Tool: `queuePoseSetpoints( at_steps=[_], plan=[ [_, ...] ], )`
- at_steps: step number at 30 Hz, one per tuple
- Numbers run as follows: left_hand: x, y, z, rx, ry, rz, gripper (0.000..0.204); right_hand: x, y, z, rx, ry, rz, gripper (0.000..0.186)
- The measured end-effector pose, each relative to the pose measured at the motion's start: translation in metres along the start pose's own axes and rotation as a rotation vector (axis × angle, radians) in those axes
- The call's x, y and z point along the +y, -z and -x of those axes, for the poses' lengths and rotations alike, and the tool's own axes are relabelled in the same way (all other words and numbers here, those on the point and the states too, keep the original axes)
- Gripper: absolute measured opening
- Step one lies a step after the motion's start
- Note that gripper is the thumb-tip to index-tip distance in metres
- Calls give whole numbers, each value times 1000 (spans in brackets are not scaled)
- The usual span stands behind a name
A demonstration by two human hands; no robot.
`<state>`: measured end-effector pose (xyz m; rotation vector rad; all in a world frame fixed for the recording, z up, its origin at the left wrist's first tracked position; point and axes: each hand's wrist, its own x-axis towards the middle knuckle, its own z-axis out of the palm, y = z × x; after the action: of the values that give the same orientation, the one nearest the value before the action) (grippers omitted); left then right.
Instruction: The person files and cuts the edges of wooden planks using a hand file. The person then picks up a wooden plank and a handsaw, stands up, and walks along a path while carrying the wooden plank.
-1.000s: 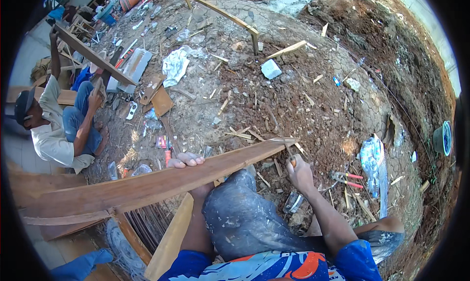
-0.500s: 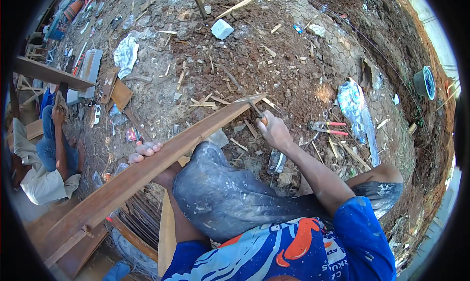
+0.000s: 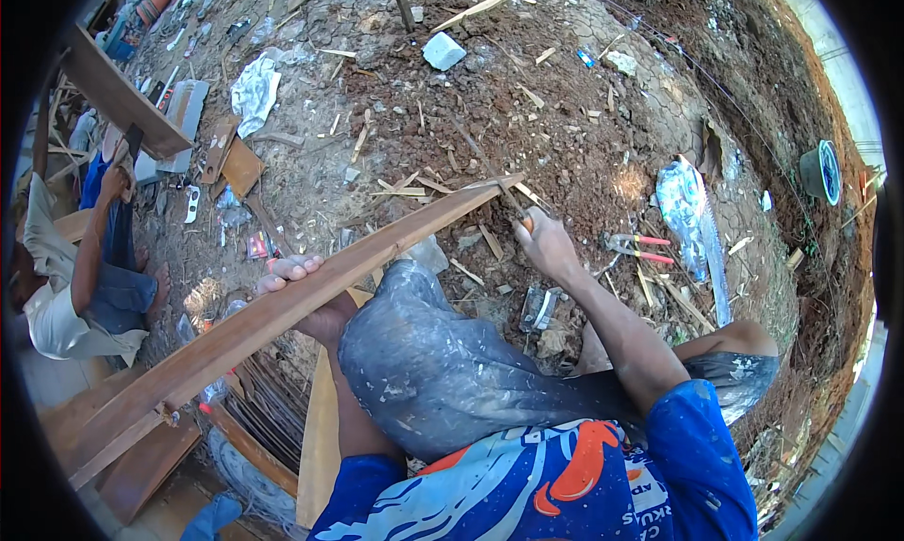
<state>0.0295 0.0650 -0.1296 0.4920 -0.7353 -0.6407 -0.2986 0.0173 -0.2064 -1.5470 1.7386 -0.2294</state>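
A long brown wooden plank (image 3: 311,296) runs from the lower left up across my knee, its tapered end (image 3: 504,183) pointing away to the right. My left hand (image 3: 290,273) grips it from underneath, with the fingers showing past its far edge. In my right hand (image 3: 549,246) is a long, thin, dark tool (image 3: 490,160) with an orange-brown handle (image 3: 527,224). Its narrow shaft crosses the plank's tapered end and reaches out over the soil. Whether it is a file or a blade I cannot tell.
Red-handled pliers (image 3: 640,247), a handsaw (image 3: 713,258) and a clear plastic bag (image 3: 680,207) lie to the right. A white block (image 3: 443,51) and scattered wood slivers are ahead. At the left, a co-worker (image 3: 80,277) handles another board (image 3: 127,94). A bucket (image 3: 821,172) stands far right.
The tool and my right hand have shifted slightly right at the plank's end, and the view has moved a little. At the left, the co-worker's board has tilted more steeply.
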Motion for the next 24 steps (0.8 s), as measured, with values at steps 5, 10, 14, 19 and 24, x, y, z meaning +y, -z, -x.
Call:
queuePoseSetpoints(
  at_steps=[5, 10, 14, 19, 24],
  plan=[
    [7, -6, -1, 33, 10, -15, 26, -11, -8, 9, 7, 62, -63, 27],
    [10, 0, 8, 88, 3, -83, 36, -78, 3, 46, -34, 200, -21, 27],
    [8, -26, 1, 283, 10, -88, 50, -72, -2, 30, 74, 173, -171, 24],
    [11, -16, 8, 211, 17, -91, 51, -133, 13, 81, -78, 385, 10, 22],
    [6, 4, 7, 54, -3, -39, 44, -106, 15, 57, -58, 159, -66, 21]
  ],
)
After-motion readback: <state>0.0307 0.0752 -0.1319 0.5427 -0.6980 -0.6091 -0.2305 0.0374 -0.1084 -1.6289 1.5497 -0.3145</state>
